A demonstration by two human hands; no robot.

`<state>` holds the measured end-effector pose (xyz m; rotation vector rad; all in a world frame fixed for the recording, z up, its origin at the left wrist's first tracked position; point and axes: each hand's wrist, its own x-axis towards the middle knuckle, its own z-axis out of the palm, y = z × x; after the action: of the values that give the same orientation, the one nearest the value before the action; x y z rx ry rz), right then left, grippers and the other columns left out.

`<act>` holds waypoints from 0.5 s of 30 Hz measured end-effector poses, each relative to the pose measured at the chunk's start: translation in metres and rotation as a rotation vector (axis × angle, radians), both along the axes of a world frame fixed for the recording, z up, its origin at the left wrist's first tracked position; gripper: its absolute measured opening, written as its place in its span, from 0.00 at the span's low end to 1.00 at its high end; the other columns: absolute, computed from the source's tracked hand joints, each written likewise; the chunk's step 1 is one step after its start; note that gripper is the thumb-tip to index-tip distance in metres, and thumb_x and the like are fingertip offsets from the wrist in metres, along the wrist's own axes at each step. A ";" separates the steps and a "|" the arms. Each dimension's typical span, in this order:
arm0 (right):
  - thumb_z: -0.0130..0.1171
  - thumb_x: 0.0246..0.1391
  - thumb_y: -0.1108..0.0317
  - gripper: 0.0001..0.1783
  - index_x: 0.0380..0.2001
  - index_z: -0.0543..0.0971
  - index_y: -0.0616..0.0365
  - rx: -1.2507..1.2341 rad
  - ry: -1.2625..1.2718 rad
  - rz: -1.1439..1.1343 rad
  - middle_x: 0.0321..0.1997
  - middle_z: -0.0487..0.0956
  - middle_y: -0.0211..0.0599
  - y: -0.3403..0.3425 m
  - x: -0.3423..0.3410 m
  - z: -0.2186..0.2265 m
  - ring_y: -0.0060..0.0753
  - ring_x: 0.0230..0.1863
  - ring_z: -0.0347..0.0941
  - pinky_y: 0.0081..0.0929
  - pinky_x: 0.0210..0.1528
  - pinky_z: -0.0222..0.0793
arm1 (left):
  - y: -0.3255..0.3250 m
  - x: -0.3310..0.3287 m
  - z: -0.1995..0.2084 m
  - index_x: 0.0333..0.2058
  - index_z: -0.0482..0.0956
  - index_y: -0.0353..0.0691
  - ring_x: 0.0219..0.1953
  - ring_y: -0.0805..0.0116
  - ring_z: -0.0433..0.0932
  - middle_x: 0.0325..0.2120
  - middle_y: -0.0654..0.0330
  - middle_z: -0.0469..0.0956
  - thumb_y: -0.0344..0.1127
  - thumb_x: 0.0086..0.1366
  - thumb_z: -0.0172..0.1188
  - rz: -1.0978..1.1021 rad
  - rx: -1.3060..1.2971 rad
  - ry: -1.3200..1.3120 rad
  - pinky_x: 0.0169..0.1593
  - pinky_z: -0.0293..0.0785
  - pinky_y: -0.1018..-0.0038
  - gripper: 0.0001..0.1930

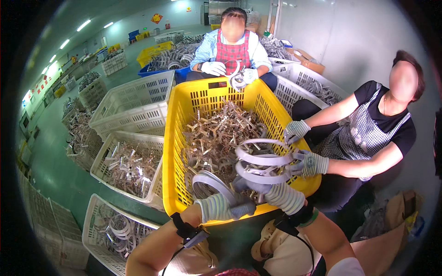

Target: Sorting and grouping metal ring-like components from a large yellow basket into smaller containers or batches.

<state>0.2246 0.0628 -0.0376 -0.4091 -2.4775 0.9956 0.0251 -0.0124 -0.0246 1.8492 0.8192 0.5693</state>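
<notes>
My left hand (224, 206), in a striped glove with dark grey fingers, is closed on a grey metal ring (212, 178) at the near edge of the yellow crate (172, 138). Just to its right, my right hand (275, 194) wears a matching glove; its fingers curl inward, and what they hold cannot be made out. Above it, large grey metal rings (263, 159) are at a co-worker's gloved hands (309, 163) on the right. Small brownish and silvery metal pieces (225, 133) fill much of the crate.
Across the crate, another co-worker in white gloves (214, 68) handles metal rings (237, 79). White crates with metal parts stand at left, including a nearer one (94, 230) and another behind it (103, 158). A cardboard box (382, 244) stands at the lower right.
</notes>
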 end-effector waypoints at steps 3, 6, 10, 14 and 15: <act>0.50 0.58 0.64 0.22 0.54 0.68 0.58 -0.397 0.257 -0.071 0.54 0.71 0.37 -0.025 -0.023 0.007 0.31 0.54 0.68 0.27 0.56 0.64 | 0.000 0.003 -0.015 0.33 0.78 0.38 0.25 0.61 0.76 0.21 0.55 0.77 0.49 0.66 0.47 -0.137 -0.102 0.050 0.32 0.71 0.67 0.19; 0.49 0.56 0.66 0.22 0.55 0.68 0.56 -0.348 0.254 -0.052 0.56 0.69 0.39 -0.028 -0.016 -0.014 0.34 0.56 0.66 0.30 0.58 0.61 | -0.002 0.011 -0.022 0.33 0.79 0.38 0.24 0.56 0.76 0.20 0.54 0.77 0.53 0.65 0.48 -0.227 0.200 0.257 0.33 0.71 0.65 0.22; 0.46 0.52 0.71 0.26 0.56 0.67 0.51 -0.204 0.224 -0.052 0.59 0.66 0.42 -0.027 -0.017 -0.035 0.40 0.60 0.61 0.35 0.63 0.55 | -0.005 0.011 -0.031 0.37 0.77 0.37 0.34 0.61 0.76 0.30 0.52 0.78 0.38 0.63 0.50 -0.187 0.467 0.275 0.42 0.71 0.68 0.12; 0.45 0.59 0.67 0.19 0.53 0.69 0.59 0.744 0.145 -0.191 0.51 0.72 0.41 -0.024 -0.007 -0.011 0.36 0.51 0.71 0.27 0.53 0.68 | -0.002 0.005 -0.057 0.40 0.74 0.34 0.30 0.64 0.77 0.30 0.52 0.78 0.34 0.65 0.49 0.311 -0.235 -0.194 0.35 0.74 0.74 0.11; 0.45 0.59 0.66 0.19 0.53 0.69 0.59 1.065 -0.041 -0.245 0.50 0.73 0.40 -0.021 0.001 -0.007 0.35 0.49 0.71 0.27 0.52 0.68 | 0.001 0.005 -0.059 0.39 0.74 0.32 0.29 0.66 0.77 0.31 0.52 0.78 0.37 0.65 0.51 0.536 -0.831 -0.326 0.34 0.74 0.76 0.13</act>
<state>0.2259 0.0416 -0.0449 -0.3389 -2.4962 -0.4654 0.0303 -0.0113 -0.0833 0.7537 1.1126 0.6964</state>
